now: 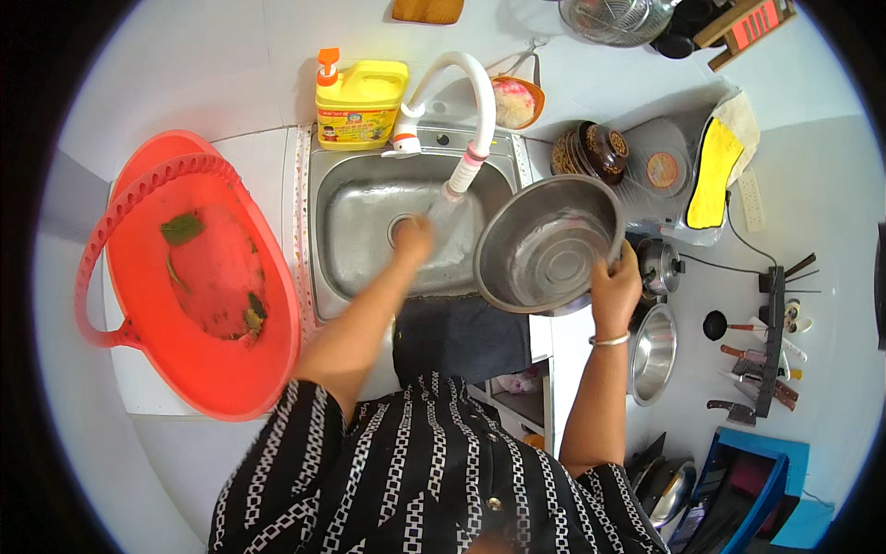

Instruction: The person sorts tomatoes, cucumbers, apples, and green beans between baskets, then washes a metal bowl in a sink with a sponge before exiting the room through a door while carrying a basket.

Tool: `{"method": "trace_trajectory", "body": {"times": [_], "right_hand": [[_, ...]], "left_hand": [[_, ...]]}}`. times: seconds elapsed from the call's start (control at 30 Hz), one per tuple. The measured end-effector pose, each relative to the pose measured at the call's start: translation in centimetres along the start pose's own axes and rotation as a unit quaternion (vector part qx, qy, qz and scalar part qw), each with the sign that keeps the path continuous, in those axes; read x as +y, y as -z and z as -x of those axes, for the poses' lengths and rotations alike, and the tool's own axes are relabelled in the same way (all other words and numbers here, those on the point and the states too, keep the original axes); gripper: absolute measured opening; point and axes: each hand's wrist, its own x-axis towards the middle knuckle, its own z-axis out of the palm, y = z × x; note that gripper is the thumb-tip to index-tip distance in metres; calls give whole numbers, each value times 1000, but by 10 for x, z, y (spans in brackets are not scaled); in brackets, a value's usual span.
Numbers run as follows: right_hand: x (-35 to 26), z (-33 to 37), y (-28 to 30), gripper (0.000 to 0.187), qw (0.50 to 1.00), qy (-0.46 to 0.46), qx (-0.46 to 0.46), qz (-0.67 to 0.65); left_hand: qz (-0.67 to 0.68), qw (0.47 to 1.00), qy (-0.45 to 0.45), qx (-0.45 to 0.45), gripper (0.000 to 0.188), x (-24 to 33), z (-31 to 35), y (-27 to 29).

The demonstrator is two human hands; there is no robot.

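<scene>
My right hand (616, 288) grips the right rim of a wide steel basin (540, 231), which is tilted over the right side of the sink. The basin looks wet inside, and ring marks show on its bottom. Beside the drain of the stainless steel sink (346, 245) is my left hand (415, 240), smeared by motion. Its fingers cannot be made out, nor whether anything is in them. Close to that hand, water appears to run from the white faucet (486, 111) with its pink-banded nozzle.
On the left stands a red plastic basket (277, 369) with leaf scraps inside. A yellow detergent jug (374, 88) stands behind the sink. Stacked brown bowls (604, 152), a small pot (660, 263) and another steel basin (653, 355) are at right. Knives hang from a wall rack (771, 342).
</scene>
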Motion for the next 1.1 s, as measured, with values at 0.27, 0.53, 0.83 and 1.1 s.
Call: {"method": "trace_trajectory", "body": {"times": [0.27,0.53,0.83,1.1], "right_hand": [[40,73,26,44,936,-189,57,-291],[55,87,51,46,882,-205,24,-423],[72,74,70,44,778,-129,-194,-584],[126,199,-86,72,895,91,-419,119]], "left_hand": [[-21,989,-121,79,26,34,-119,151],[435,736,363,-370,58,58,141,53],[613,612,340,-365,10,73,182,19],[790,327,238,-461,57,97,183,-15]]}}
